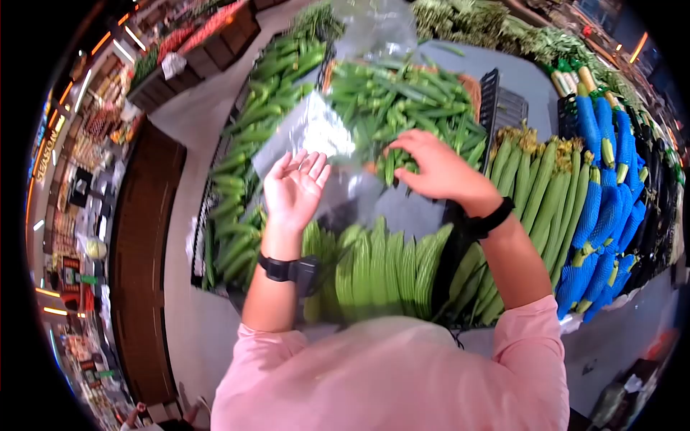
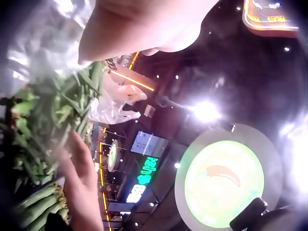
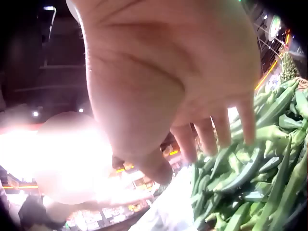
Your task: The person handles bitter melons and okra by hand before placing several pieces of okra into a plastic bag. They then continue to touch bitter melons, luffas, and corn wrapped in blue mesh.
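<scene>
My left hand (image 1: 295,192) is palm up with its fingers extended, beside a clear, shiny plastic bag (image 1: 323,133). In the left wrist view, that bag (image 2: 43,43) lies close to the left hand (image 2: 144,26). Over the near edge of a heap of okra (image 1: 402,97) reaches my right hand (image 1: 435,167), fingers spread and pointing left, thumb apart. The right wrist view has the right hand's fingers (image 3: 221,127) hanging loosely at the okra pods (image 3: 240,173), with nothing between thumb and fingers.
Ridged green gourds (image 1: 388,269) stand in a row nearest the body. To the right are long pale green gourds (image 1: 550,187) and vegetables in blue net sleeves (image 1: 600,208). Longer green pods (image 1: 241,158) fill the left side. A black crate (image 1: 499,100) stands behind.
</scene>
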`<control>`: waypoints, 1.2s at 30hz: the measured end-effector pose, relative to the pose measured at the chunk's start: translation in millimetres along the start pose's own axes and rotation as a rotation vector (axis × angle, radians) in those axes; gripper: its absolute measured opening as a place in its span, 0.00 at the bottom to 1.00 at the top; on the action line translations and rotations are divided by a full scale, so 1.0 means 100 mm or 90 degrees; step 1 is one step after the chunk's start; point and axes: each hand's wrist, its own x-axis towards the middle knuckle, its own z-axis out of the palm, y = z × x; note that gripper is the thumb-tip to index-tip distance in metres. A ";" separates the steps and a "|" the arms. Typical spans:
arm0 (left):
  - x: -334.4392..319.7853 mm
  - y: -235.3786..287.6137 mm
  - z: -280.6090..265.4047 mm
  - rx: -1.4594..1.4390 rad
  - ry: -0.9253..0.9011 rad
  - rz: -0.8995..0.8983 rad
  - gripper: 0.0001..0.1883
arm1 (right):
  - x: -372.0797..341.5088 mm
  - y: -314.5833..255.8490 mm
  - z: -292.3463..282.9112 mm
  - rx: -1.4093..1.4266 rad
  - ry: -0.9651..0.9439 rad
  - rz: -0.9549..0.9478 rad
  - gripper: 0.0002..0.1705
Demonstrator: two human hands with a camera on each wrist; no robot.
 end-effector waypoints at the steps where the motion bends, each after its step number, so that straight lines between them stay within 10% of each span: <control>1: -0.17 0.03 -0.20 -0.010 0.004 -0.042 0.25 | -0.08 -0.11 -0.03 0.027 -0.010 -0.041 0.25; 6: -0.76 -0.14 -0.95 -0.115 0.062 -0.078 0.25 | -0.50 -0.31 0.08 0.218 -0.093 0.152 0.12; 17: -1.16 -0.62 -0.84 -0.099 -0.049 -0.107 0.24 | -0.90 0.08 1.48 0.337 -0.223 0.390 0.30; 22: -1.51 -0.64 -0.91 -0.044 -0.038 -0.115 0.25 | -0.64 0.34 1.74 0.450 -0.063 0.626 0.27; 36: -1.79 -0.56 -1.29 0.056 -0.001 -0.110 0.24 | -0.31 0.71 2.53 0.397 0.269 0.430 0.24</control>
